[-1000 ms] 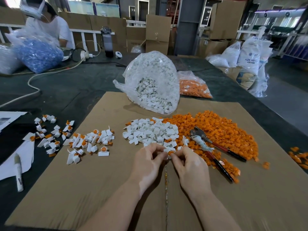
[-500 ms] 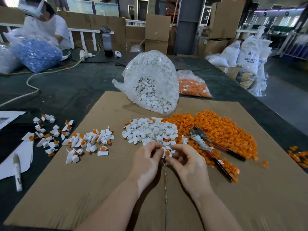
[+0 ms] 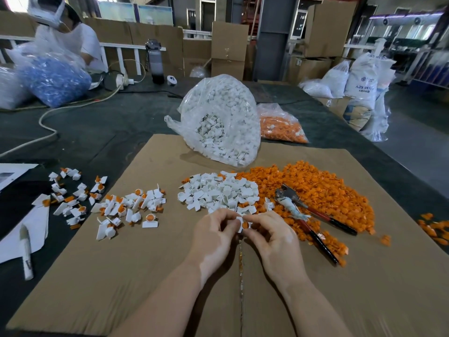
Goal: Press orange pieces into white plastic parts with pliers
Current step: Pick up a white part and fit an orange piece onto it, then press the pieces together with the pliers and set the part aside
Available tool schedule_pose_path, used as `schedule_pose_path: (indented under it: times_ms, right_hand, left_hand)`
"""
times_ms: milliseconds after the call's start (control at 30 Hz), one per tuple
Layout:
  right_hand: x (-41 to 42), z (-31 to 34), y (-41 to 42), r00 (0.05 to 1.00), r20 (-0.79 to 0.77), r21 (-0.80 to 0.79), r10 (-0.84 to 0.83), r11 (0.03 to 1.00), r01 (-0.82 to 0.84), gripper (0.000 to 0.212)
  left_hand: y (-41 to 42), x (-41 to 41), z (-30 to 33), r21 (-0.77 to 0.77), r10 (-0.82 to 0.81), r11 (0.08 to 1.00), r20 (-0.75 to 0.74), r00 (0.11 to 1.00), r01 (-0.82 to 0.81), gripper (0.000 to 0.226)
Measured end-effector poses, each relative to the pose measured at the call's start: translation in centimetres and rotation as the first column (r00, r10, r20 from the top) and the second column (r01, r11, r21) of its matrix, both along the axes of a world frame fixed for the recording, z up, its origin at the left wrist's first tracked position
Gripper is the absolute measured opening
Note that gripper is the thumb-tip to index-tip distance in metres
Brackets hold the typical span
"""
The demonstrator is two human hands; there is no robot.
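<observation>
Pretty even daylight, brightest from the windows way behind the cardboard sheet [image 3: 145,276]. Soft shadows only, wide-angle bending at the edges, forearms smeared near the bottom.

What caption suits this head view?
Both hands fit an orange piece into a white part; pliers lie unused.

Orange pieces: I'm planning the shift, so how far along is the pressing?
Done: a small batch of assembled parts lies left. In hand: both hands, left and right, pinch one white part; pliers lie untouched. Left: big orange pile, white pile, full bags.
</observation>
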State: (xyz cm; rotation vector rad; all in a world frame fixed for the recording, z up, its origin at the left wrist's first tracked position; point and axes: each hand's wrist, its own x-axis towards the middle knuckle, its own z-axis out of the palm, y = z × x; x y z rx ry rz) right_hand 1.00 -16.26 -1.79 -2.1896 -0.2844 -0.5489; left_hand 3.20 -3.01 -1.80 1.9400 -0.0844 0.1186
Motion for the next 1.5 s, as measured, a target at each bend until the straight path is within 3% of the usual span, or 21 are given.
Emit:
schedule_pose_path:
  times_ms: [433,567,667,767,833,1033,1133,1267,1367,1500]
  right_hand:
    - [0.0,0.1,-0.2,0.999,0.014,-0.013,-0.039,0.999,0.039,0.025]
    - [0.4,1.1,-1.8,0.943,0.047,-0.120,-0.329,0.935,0.332,0.027]
    - [1.1,2.3,-4.0,0.817,-0.133,-0.306,-0.561,0.807,0.505,0.037]
    - [2.0,3.2,-6.2,0.652,-0.410,-0.552,-0.638,0.742,0.379,0.052]
    - [2.6,3.4,-7.0,0.588,-0.499,-0.605,-0.637,0.742,0.290,0.054]
    - [3.0,3.6,-7.2,0.616,-0.391,-0.689,-0.684,0.661,0.297,0.046]
    - [2.3,4.0,-6.8,0.706,-0.296,-0.657,-0.643,0.674,0.338,0.040]
    - [1.1,5.5,-5.0,0.814,-0.361,-0.468,-0.456,0.843,0.265,0.035]
    - [0.6,6.5,-3.4,0.819,-0.511,-0.340,-0.263,0.936,0.088,0.037]
    - [0.1,6.8,-1.9,0.774,-0.625,-0.243,-0.103,0.968,-0.067,0.038]
  left_hand:
    - [-0.2,0.0,0.4,-0.080,0.006,0.997,0.007,1.000,-0.006,0.012]
    - [-0.2,0.2,0.4,-0.136,0.008,0.991,-0.028,1.000,-0.012,0.006]
    - [-0.2,0.6,0.3,-0.156,0.017,0.987,-0.069,0.997,-0.028,0.009]
    - [-0.4,1.1,0.4,-0.264,0.027,0.962,-0.143,0.989,-0.064,0.007]
    - [-0.5,1.3,0.6,-0.327,0.024,0.941,-0.192,0.981,-0.087,0.010]
    - [-0.5,1.7,0.9,-0.392,0.016,0.912,-0.261,0.965,-0.121,0.013]
    - [-0.6,1.8,1.2,-0.446,0.017,0.883,-0.285,0.958,-0.148,0.007]
    - [-0.7,2.1,1.8,-0.535,-0.012,0.825,-0.342,0.940,-0.184,0.007]
    - [-0.7,2.2,2.1,-0.584,-0.036,0.787,-0.365,0.930,-0.199,0.008]
    - [-0.8,2.3,2.1,-0.591,-0.017,0.776,-0.368,0.929,-0.220,0.012]
